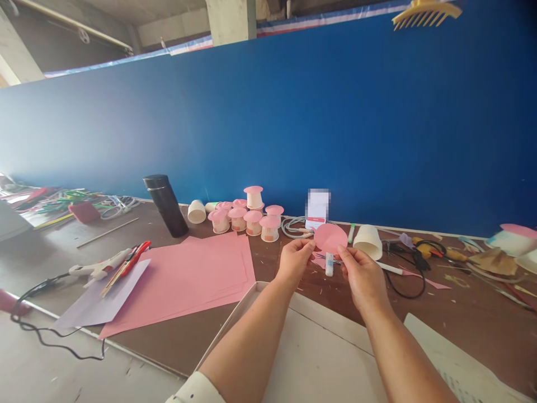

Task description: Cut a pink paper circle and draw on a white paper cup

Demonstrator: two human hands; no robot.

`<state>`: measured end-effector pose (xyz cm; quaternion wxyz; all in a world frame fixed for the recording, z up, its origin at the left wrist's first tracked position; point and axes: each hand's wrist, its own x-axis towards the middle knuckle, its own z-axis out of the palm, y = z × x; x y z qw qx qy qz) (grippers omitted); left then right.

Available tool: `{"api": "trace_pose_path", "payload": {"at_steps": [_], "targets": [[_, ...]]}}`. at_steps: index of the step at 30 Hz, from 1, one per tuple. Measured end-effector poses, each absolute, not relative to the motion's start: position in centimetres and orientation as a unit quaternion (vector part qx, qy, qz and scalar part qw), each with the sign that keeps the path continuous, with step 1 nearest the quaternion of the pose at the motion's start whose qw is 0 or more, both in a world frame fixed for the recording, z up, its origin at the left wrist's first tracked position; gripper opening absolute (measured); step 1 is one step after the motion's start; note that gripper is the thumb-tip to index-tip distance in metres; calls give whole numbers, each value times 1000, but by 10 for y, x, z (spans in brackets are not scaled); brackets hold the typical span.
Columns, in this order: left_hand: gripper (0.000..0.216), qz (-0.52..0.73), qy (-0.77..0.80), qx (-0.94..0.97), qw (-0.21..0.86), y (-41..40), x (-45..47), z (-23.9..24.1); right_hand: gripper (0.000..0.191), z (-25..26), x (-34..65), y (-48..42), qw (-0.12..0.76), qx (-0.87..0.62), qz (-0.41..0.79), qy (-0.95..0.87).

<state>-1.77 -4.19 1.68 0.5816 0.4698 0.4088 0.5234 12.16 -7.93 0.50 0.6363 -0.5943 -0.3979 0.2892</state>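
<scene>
Between both hands a pink paper circle [331, 238] is held up by its edges. My left hand [297, 258] pinches its left edge, and my right hand [361, 274] pinches its lower right edge. Below the circle a small white tube [329, 266] shows, with scissors [321, 257] partly hidden behind it. A pink paper scrap [319, 261] lies beside the tube. Farther back on the left stand several white paper cups with pink round tops [253, 223], one stacked above the others. A plain white cup [368, 242] lies tipped just behind my right hand.
Large pink sheets [188, 274] lie left, with a lilac sheet [100, 302], a red cutter [130, 263] and a glue gun [98, 267] on them or nearby. A black flask [166, 207] stands behind. A shallow white tray [323, 347] sits under my forearms. Cables [413, 257] clutter the right.
</scene>
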Motion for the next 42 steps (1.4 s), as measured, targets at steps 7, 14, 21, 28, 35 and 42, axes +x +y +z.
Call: {"api": "trace_pose_path", "payload": {"at_steps": [7,14,21,28,35,42], "targets": [[26,525,397,456,600,-42,-17,16,51,2,123,-79,622,-611,282,-401],[23,526,392,439,614,-45,-16,22,51,2,125,-78,595,-647,245,-410],[20,521,392,434,621,-46,-15,25,48,9,121,-82,597,-648,209,-424],[20,519,393,433,623,-47,-15,24,45,11,119,-83,593,-650,188,-437],[20,519,386,435,626,-46,-14,23,41,10,118,-83,571,-665,156,-455],[23,519,388,441,621,-45,-13,21,44,11,116,-85,566,-666,134,-467]]}}
